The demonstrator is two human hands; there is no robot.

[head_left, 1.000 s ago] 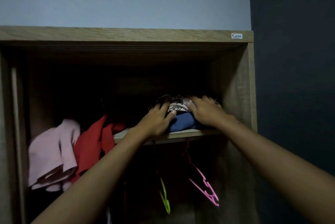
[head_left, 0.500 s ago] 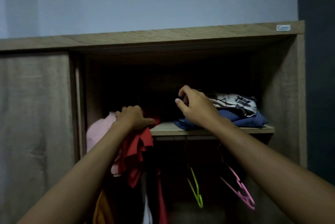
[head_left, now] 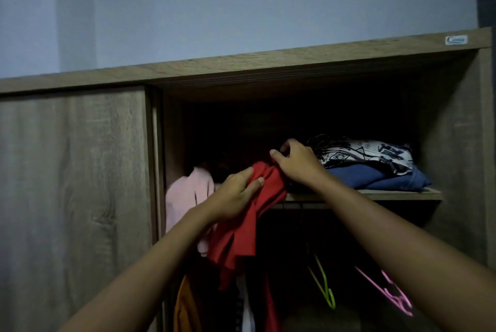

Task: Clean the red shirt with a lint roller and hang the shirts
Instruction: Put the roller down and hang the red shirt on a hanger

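Note:
The red shirt (head_left: 249,221) hangs crumpled over the front edge of the wardrobe shelf (head_left: 375,194), its lower part drooping below it. My left hand (head_left: 236,194) grips its upper left part. My right hand (head_left: 298,162) pinches the top of the red cloth, just right of the left hand. A pink shirt (head_left: 188,192) lies bunched at the shelf's left end, partly behind my left arm. No lint roller is in sight.
Folded blue clothes (head_left: 381,178) with a black-and-white patterned garment (head_left: 370,154) on top sit on the shelf's right. Below hang a green hanger (head_left: 323,286), a pink hanger (head_left: 394,296) and several dark garments. A closed wooden sliding door (head_left: 75,197) stands at left.
Both hands left the folded pile on the right and moved left to the red shirt. My right hand has closed on its top and the shirt is bunched toward the shelf's middle.

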